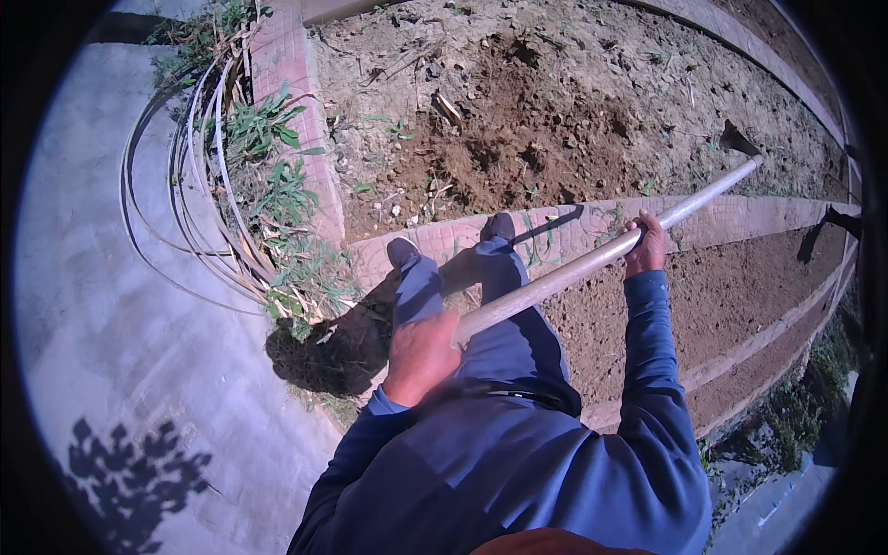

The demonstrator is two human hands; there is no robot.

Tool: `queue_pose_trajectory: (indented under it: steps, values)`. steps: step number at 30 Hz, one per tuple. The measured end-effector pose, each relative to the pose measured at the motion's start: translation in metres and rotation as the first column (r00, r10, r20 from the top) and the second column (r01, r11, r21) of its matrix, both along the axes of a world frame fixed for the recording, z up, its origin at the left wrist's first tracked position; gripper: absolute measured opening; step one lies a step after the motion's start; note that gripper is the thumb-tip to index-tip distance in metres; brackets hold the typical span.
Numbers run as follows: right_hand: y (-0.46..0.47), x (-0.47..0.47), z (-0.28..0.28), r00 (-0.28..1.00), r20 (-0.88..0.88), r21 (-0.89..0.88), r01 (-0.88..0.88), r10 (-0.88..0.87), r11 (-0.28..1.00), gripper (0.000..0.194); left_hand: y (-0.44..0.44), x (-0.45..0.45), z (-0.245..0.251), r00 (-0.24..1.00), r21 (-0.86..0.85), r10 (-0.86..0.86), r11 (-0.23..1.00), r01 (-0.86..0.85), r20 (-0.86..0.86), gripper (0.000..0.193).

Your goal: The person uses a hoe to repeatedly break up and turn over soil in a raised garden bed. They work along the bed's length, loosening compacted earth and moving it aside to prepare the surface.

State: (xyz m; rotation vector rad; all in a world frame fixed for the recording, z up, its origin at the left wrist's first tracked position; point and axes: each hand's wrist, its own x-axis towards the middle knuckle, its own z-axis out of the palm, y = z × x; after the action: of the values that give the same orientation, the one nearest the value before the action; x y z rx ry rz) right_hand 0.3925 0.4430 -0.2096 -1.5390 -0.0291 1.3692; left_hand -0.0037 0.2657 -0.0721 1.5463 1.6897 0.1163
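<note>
A long-handled hoe slants across my body, its pale wooden handle [555, 281] rising to the right. My left hand [424, 357] is wrapped around the butt of the handle, near my waist. Farther up the shaft, my right hand [646, 243] grips it with the fingers curled over. The dark hoe blade [739, 141] is at the far end, over the pale soil at the right; I cannot tell whether it touches the ground. Before my feet lies a patch of freshly broken brown soil [513, 146], with clods and a few weeds.
My shoes are by a pinkish paved edging [444, 239] that borders the bed. Loops of thin hose or cane [201, 208] and green weeds [267, 125] lie at the left, beside grey concrete [104, 277]. Another soil strip [728, 298] runs along my right.
</note>
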Motion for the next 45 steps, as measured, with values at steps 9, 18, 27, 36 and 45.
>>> queue_pose_trajectory:
  steps: [9,18,27,36,45]
  values:
    - [-0.150,-0.376,-0.112,0.851,-0.515,-0.382,-0.336,0.103,0.861,0.020,-0.124,-0.169,0.137,0.775,-0.282,-0.001,0.932,-0.229,-0.632,0.016]
    - [-0.178,-0.446,-0.072,0.735,-0.637,-0.279,-0.503,0.234,0.818,0.028,-0.209,-0.211,0.142,0.700,-0.146,0.137,0.933,-0.329,-0.701,0.014]
    - [-0.165,-0.257,-0.106,0.921,-0.327,-0.431,-0.347,0.214,0.833,0.017,-0.171,-0.153,0.048,0.924,-0.350,0.082,0.910,-0.222,-0.372,0.012]
    - [-0.030,-0.070,-0.004,0.996,-0.065,-0.033,-0.055,0.053,0.998,0.017,-0.016,-0.077,-0.015,0.998,0.131,0.036,0.991,-0.030,-0.043,0.008]
    - [-0.053,-0.222,-0.079,0.876,-0.436,-0.147,-0.294,0.205,0.944,0.022,-0.078,-0.133,0.049,0.968,0.027,0.131,0.991,-0.128,-0.215,0.016]
